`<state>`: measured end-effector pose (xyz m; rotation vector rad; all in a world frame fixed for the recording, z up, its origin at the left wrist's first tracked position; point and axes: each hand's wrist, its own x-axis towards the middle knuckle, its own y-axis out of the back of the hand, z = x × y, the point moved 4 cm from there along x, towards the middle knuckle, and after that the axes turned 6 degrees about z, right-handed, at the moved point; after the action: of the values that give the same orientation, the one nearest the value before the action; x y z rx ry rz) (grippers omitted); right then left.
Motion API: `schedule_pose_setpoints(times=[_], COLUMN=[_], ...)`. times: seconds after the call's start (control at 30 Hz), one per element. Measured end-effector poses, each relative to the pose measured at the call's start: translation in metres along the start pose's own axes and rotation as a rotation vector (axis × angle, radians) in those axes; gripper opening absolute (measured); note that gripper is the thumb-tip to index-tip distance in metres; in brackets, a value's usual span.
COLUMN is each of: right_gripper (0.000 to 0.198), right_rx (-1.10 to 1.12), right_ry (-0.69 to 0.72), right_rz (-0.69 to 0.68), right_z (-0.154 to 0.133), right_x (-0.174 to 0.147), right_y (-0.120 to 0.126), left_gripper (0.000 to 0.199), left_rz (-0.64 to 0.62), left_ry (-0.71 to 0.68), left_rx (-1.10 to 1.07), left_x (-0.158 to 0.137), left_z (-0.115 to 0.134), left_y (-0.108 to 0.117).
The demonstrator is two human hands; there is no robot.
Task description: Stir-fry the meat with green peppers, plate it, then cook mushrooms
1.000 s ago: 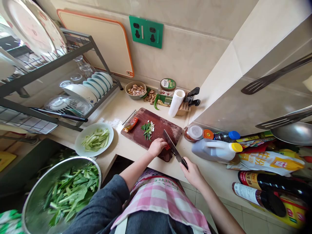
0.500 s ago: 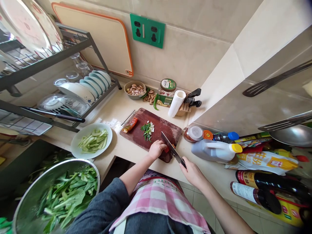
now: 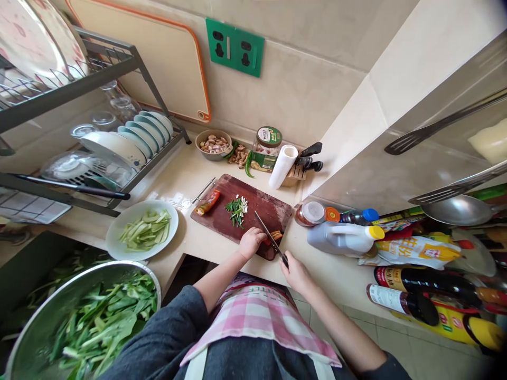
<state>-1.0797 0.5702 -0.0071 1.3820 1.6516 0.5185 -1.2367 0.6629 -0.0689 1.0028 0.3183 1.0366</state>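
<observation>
My right hand (image 3: pixel 295 270) grips the handle of a kitchen knife (image 3: pixel 271 235), its blade slanting up and left over the board. Closed fingertips of my left hand (image 3: pixel 252 243) press on a red pepper piece (image 3: pixel 268 241) just left of the blade, mostly hidden by the fingers. Right of the blade lie orange-red slices (image 3: pixel 276 237). All this is on a dark red cutting board (image 3: pixel 257 203) with a metal handle. Chopped green and white scallion (image 3: pixel 237 210) is heaped mid-board, and a long red and yellowish pepper (image 3: pixel 208 202) lies at its left end.
Left are a plate of pale green slices (image 3: pixel 144 232), a metal bowl of leafy greens (image 3: pixel 106 316) and a dish rack (image 3: pixel 158 79). Behind stand a garlic bowl (image 3: pixel 214 143), a jar (image 3: pixel 268 148), a paper roll (image 3: pixel 282 168) and a knife block (image 3: pixel 299 171). Several bottles (image 3: pixel 344 237) crowd the right.
The knife and my right hand have shifted left, closer to my left hand, uncovering more of the slices right of the blade. The whole view has also moved slightly.
</observation>
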Motion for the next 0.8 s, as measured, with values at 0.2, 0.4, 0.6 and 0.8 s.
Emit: schedule_pose_setpoints(times=[0.2,0.4,0.6,0.8], right_gripper=[0.011,0.008,0.007,0.009], right_rx=[0.036,0.037,0.064,0.126], right_ry=[-0.015,0.004,0.001,-0.044], right_rz=[0.0,0.003,0.013,0.08], right_z=[-0.002,0.0,0.002,0.003], right_x=[0.001,0.005,0.007,0.003], right_y=[-0.002,-0.001,-0.004,-0.017], left_gripper=[0.023,0.024,0.026,0.024], left_rz=[-0.016,-0.056,-0.074,-0.065], left_ry=[-0.013,-0.081,-0.129,-0.093], left_rx=[0.02,0.027,0.02,0.02], left_x=[-0.004,0.004,0.008,0.006], left_z=[0.003,0.0,-0.003,-0.002], left_y=[0.001,0.002,0.005,0.004])
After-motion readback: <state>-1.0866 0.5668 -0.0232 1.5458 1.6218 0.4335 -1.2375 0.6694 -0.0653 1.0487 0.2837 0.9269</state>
